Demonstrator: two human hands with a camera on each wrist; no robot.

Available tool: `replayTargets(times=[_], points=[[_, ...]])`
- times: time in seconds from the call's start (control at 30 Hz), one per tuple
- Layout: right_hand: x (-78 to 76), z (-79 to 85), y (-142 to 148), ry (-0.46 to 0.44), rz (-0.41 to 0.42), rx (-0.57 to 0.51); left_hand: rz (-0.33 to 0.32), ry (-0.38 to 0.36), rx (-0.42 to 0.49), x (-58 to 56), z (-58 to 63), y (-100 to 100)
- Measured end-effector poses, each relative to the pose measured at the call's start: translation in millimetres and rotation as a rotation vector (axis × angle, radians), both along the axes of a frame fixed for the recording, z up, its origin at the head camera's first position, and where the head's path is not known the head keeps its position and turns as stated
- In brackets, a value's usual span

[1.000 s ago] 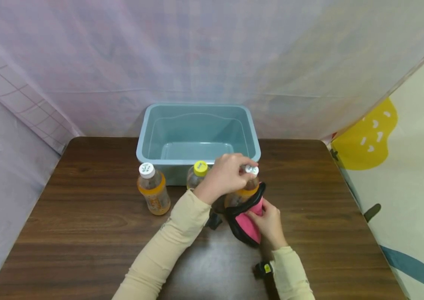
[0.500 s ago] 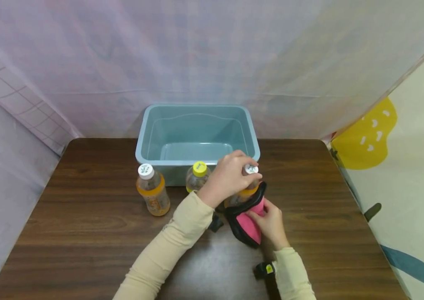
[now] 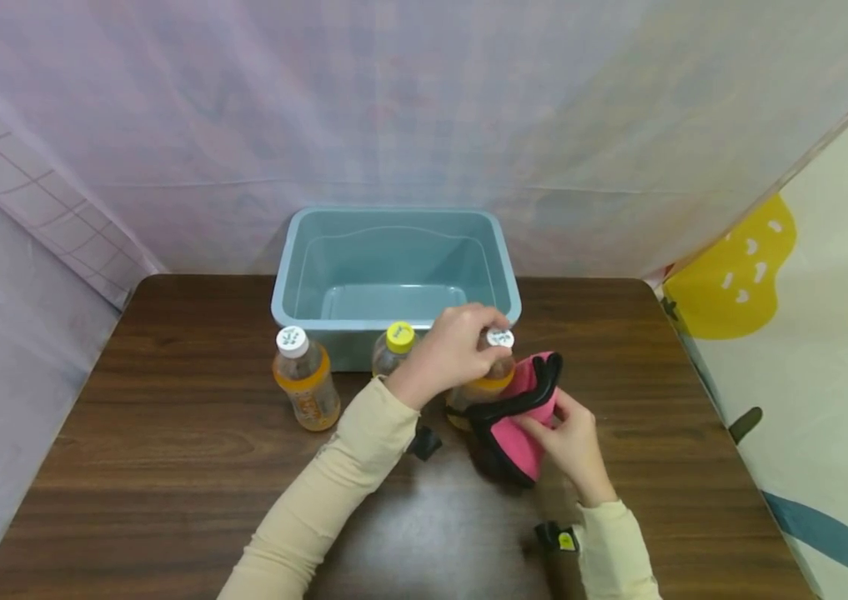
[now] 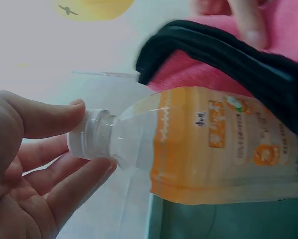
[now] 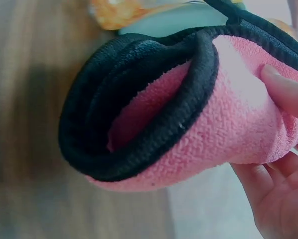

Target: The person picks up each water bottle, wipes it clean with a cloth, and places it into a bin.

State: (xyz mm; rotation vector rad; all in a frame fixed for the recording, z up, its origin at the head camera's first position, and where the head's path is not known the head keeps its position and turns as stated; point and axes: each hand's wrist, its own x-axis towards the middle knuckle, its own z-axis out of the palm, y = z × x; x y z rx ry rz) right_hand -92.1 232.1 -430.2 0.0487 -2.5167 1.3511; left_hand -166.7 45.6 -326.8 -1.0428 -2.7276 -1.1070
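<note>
Left hand (image 3: 461, 346) pinching the white cap (image 3: 500, 337) of an orange-banded clear bottle (image 3: 494, 382); right hand (image 3: 577, 437) pinching a pink black-trimmed sleeve (image 3: 517, 447) at its 4 o'clock. Looks half-done: sleeve overlaps the lower part, gaping, not snug. Can't tell how far round. Bottle's on the worktop (image 3: 191, 400), tub's (image 3: 341, 323) 5 o'clock. No sleeve seen on bottles at 6 (image 3: 391, 360) and 7 (image 3: 307, 392).

Left sleeve (image 3: 337, 479) cream, wrinkled; right sleeve (image 3: 617, 550) pale yellow; black device (image 3: 547, 535), yellow marking (image 3: 565, 542), at right cuff (image 3: 599, 518).
</note>
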Motion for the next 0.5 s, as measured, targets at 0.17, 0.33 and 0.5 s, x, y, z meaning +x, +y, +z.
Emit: replayTargets(times=[0.17, 0.33, 0.5], points=[[4.5, 37.6, -6.1, 0.051, 0.034, 0.008, -0.046, -0.032, -0.019, 0.0, 3.7, -2.2], [-3.7, 47.1, -4.6, 0.101, 0.076, 0.026, -0.066, -0.061, -0.027, -0.4, 5.8, -4.3], [-14.4, 44.3, -2.4, 0.098, 0.108, 0.047, -0.061, -0.047, -0.017, -1.2, 4.7, -5.5]])
